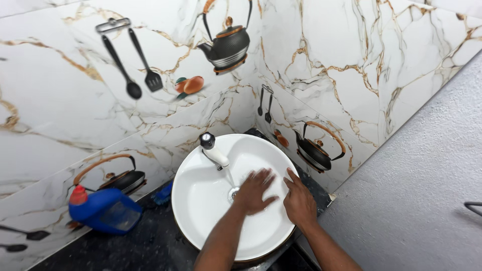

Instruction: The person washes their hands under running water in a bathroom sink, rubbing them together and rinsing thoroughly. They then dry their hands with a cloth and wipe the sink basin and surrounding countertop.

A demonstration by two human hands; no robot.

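A round white basin (201,200) sits on a dark counter in a tiled corner. My left hand (255,191) lies flat inside the bowl with fingers spread, just right of the drain (233,193). Whether a cloth is under it I cannot tell. My right hand (298,200) rests on the basin's right rim, fingers together and pointing up-left. A white tap (215,153) with a black knob stands at the back of the bowl, and a thin stream of water runs from it towards the drain.
A blue bottle with a red cap (103,210) lies on the dark counter (135,246) left of the basin. A small blue brush-like thing (163,194) sits between them. Marble tiles with kettle pictures (226,45) back the corner. A grey wall (427,190) stands at right.
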